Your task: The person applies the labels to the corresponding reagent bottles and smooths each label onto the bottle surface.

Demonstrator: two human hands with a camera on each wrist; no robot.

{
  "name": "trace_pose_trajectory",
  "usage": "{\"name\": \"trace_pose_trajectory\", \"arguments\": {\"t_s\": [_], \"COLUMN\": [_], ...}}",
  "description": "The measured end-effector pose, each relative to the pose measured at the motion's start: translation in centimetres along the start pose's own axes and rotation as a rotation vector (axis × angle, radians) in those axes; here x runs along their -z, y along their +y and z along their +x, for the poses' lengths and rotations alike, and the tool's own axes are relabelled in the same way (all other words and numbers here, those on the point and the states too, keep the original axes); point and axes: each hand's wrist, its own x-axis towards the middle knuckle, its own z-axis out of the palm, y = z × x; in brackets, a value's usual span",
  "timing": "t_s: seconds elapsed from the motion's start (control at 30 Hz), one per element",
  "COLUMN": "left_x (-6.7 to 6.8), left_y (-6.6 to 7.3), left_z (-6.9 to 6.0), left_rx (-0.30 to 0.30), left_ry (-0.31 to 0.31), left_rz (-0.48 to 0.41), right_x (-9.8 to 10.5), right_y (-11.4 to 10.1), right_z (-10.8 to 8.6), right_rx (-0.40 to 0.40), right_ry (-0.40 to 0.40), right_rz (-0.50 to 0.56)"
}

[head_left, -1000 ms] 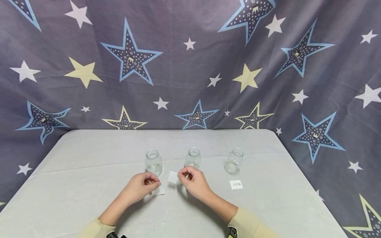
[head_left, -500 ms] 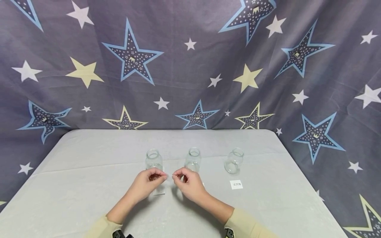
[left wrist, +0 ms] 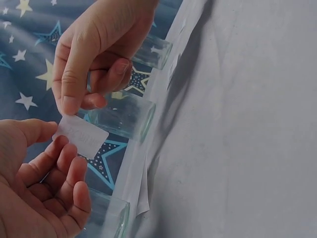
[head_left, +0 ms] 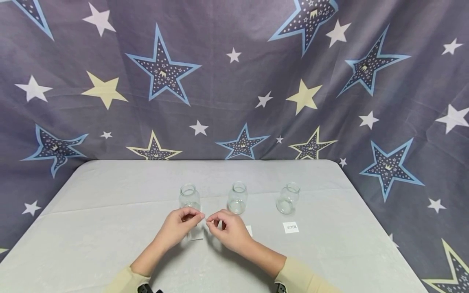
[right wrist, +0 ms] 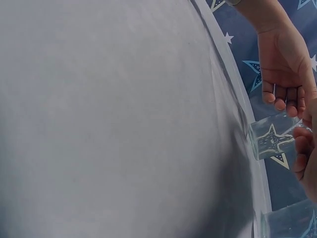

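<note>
Between both hands is a small white paper label (left wrist: 84, 136), plainest in the left wrist view, with faint printing on it. My left hand (head_left: 176, 228) pinches one corner between thumb and index finger. The right hand (head_left: 231, 232) grips the neighbouring corner with its thumb in front. In the head view the fingertips nearly meet, and the label hardly shows. Just behind the left hand stands an open glass jar (head_left: 189, 196), its lower part hidden. Below those fingers lies another white paper piece (head_left: 196, 234). A middle glass jar (head_left: 237, 199) is behind the right hand.
A third glass jar (head_left: 288, 199) stands to the right, with a printed white label (head_left: 291, 227) lying in front of it. Another white slip (head_left: 249, 230) peeks out beside the right hand. A star-patterned curtain (head_left: 212, 81) hangs behind the grey-white covered table (head_left: 110, 228).
The right hand has moved left with the label, and the left hand has shifted slightly right to meet it. The slip beside the right hand and the middle jar's base have come into view.
</note>
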Motion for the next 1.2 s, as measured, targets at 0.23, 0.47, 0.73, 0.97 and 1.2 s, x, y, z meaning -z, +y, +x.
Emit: {"name": "trace_pose_trajectory", "arguments": {"t_s": [0.23, 0.47, 0.73, 0.97, 1.2], "left_x": [0.1, 0.1, 0.3, 1.0, 1.7], "left_y": [0.1, 0.1, -0.1, -0.3, -0.3], "left_z": [-0.3, -0.3, -0.2, -0.2, -0.3], "left_rx": [-0.021, -0.016, -0.011, 0.001, -0.020], "left_ry": [0.004, 0.029, 0.042, 0.064, 0.050], "left_rz": [-0.015, -0.002, 0.012, 0.038, 0.069], "right_x": [-0.1, -0.1, 0.3, 0.5, 0.0], "right_y": [-0.1, -0.1, 0.1, 0.7, 0.8], "right_z": [-0.1, -0.1, 0.1, 0.7, 1.4], "right_rx": [0.002, -0.024, -0.047, -0.174, -0.262], "right_ry": [-0.019, -0.026, -0.030, -0.002, -0.095], "right_rz": [-0.016, -0.007, 0.039, 0.047, 0.087]}}
